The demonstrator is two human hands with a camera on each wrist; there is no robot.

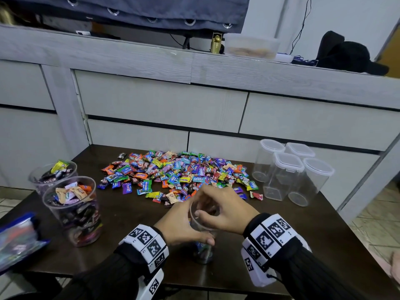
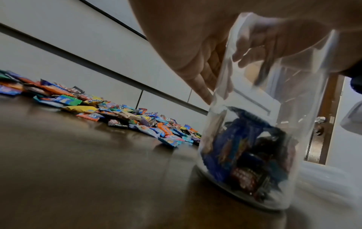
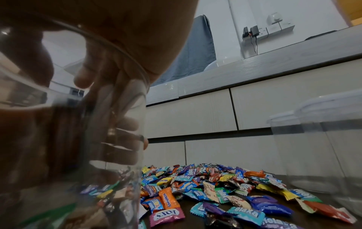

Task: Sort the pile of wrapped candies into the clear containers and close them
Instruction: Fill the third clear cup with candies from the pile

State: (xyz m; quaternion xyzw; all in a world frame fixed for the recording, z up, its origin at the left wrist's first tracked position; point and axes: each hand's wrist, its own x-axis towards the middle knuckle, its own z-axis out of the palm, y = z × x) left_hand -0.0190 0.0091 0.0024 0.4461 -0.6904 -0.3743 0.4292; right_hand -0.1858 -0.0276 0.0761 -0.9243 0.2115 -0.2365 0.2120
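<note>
- Nearest, a clear open jar (image 1: 203, 245) stands upright on the dark tabletop (image 1: 129, 224), near the front edge and between both wrists; a few wrapped candies, mostly blue and dark, lie at its bottom (image 2: 245, 155)
- The left hand (image 1: 179, 224) wraps the jar's left side, thumb curled across the near wall and fingers (image 2: 203, 86) pressed on the far side, so it grips the jar
- The right hand (image 1: 223, 211) sits over the jar's mouth, its fingers (image 3: 125, 127) bent down inside the rim; whether they pinch a candy I cannot tell
- At the near left edge lies a blurred blue plastic bag (image 1: 19, 239)
- Left of the hands stand two open clear jars, the nearer one (image 1: 73, 211) well filled with dark and orange wrappers, the farther one (image 1: 54, 174) just behind it, also holding candies
- Beyond the hands the pile of wrapped candies (image 1: 179, 172) spreads across the middle of the tabletop, many colours mixed
- Right of the pile, four empty clear containers (image 1: 290, 169) with lids on stand clustered together
- Farthest, grey drawer fronts (image 1: 162, 100) rise behind the tabletop, with a black cap (image 1: 346, 55) on the ledge above, far right
</note>
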